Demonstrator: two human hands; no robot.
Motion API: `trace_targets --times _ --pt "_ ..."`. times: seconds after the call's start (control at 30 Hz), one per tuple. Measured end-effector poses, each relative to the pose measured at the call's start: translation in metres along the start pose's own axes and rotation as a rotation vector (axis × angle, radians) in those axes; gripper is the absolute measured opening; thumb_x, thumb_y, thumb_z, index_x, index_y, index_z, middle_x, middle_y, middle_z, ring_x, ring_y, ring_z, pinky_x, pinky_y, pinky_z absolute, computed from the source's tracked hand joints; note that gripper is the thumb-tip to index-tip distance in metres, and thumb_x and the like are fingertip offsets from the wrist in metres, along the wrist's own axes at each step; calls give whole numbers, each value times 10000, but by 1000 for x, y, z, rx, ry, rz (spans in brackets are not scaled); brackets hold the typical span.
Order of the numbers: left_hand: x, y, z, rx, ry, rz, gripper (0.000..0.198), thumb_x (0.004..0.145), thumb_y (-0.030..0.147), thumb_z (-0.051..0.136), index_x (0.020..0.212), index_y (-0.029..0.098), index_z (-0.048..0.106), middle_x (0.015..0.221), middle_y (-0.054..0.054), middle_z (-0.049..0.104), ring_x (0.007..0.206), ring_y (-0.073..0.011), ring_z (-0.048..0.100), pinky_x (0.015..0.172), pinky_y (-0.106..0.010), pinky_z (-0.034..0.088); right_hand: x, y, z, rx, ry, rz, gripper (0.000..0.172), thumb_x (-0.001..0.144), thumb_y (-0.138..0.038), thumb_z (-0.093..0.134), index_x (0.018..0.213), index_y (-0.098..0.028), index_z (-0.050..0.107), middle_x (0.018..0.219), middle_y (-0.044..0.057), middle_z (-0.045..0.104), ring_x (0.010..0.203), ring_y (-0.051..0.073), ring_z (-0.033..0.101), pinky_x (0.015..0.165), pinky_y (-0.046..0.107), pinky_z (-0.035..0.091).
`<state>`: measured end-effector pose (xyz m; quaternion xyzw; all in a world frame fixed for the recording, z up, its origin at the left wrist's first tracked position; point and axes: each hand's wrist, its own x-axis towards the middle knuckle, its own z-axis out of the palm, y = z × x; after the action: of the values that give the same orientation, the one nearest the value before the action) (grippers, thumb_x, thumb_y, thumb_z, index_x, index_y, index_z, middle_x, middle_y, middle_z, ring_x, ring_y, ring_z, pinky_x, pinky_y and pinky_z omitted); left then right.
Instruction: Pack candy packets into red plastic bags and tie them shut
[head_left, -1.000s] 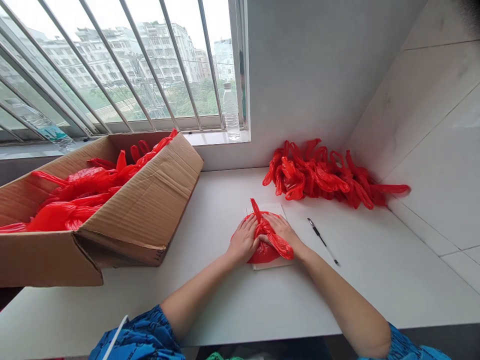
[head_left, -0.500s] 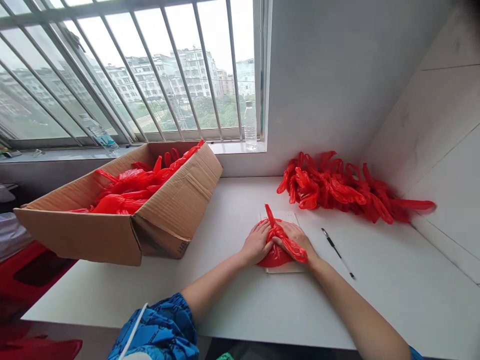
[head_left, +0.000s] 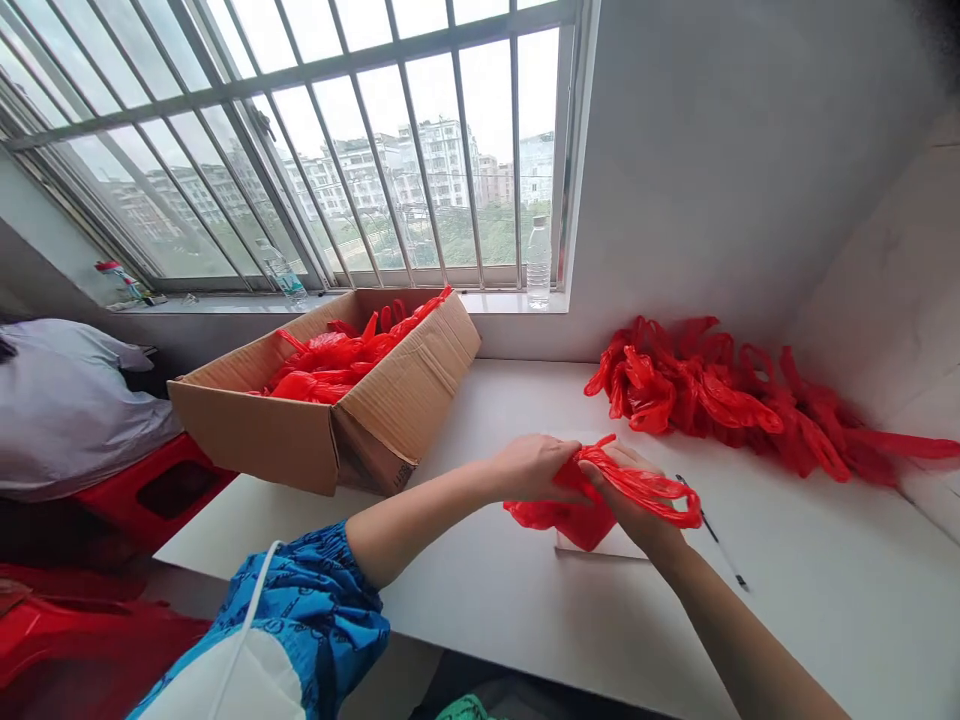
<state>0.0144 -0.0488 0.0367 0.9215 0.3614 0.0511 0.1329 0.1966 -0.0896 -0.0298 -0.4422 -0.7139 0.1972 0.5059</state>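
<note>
A red plastic bag (head_left: 581, 520) is held in both my hands just above a pale notebook (head_left: 611, 546) on the white table. My left hand (head_left: 536, 468) has its fingers closed on the bag's left side, with the fingertips partly behind the plastic. The bunched upper part of the bag lies across my right hand (head_left: 637, 505), whose thumb presses on it. A black and clear pen (head_left: 716, 538) lies just right of my right hand.
An open cardboard box (head_left: 255, 430) of red bags stands at the left. Behind my right hand lies a pile of red bags (head_left: 697, 385). Two bottles rest on the windowsill (head_left: 480, 302). Red stools (head_left: 176, 490) are at the far left.
The view has turned left. The bag, flat on the notebook under my hands before, is now lifted, and its bunched part points more to the right over my right hand.
</note>
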Motion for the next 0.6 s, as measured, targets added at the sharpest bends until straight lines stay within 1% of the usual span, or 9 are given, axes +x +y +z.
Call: trace_targets --times 0.1,0.13,0.2,0.3,0.37,0.4,0.5,0.53,0.6 --pt "-9 7 -40 48 47 46 320 894 421 579 679 194 513 554 19 474 504 -123 452 507 -285 277 -2 -10 -14 90 60 -35 245 942 -470 575 915 -245 669 941 52 688 886 228 657 765 348 546" --pt "-15 6 -58 38 94 43 292 901 377 567 682 186 534 563 24 482 517 -113 453 522 -273 295 -4 -8 -19 87 95 -57 234 936 -461 588 985 -249 673 996 61 691 943 240 660 813 367 549" --pt "-32 -2 -98 -65 249 -29 267 919 381 546 771 169 614 643 22 551 584 -106 495 562 -246 363 -9 5 -25 62 144 -70 259 931 -453 596 1075 -248 666 1049 75 691 980 248 664 860 390 549" --pt "-63 -32 -162 -262 639 -243 395 894 489 597 953 105 666 788 -12 614 685 -119 549 615 -248 444 -18 36 -28 59 150 39 294 944 -476 565 1090 -241 664 1052 76 699 951 238 679 861 392 552" --pt "-84 -62 -200 -265 947 -407 517 854 532 656 1059 58 661 854 -16 627 708 -93 548 684 -265 479 -24 54 -25 88 138 150 307 955 -492 543 1080 -240 665 1046 68 708 928 226 693 838 374 561" --pt "-93 -78 -217 -242 1016 -441 569 872 533 638 1139 31 633 901 -22 629 734 -78 547 746 -288 489 -27 61 -23 107 127 195 311 958 -497 538 1079 -239 665 1040 64 713 908 218 699 821 363 567" --pt "-109 -129 -255 -194 1088 -556 659 921 496 586 1253 -69 526 969 -54 625 826 -77 571 873 -410 487 -31 71 -16 129 58 254 314 954 -502 549 1078 -238 669 996 58 727 827 205 710 744 329 578" --pt "-111 -146 -263 -157 1053 -653 711 910 546 577 1257 -71 513 957 -44 628 851 -80 584 882 -426 493 -31 71 -14 117 31 249 311 950 -502 557 1067 -239 674 970 57 730 802 205 708 710 320 576" --pt "-108 -176 -270 -142 1010 -722 811 842 635 618 1161 -106 541 858 -38 634 848 -110 605 862 -474 508 -30 69 -11 76 -17 212 297 949 -496 558 1031 -241 685 914 54 731 772 209 702 651 306 565"
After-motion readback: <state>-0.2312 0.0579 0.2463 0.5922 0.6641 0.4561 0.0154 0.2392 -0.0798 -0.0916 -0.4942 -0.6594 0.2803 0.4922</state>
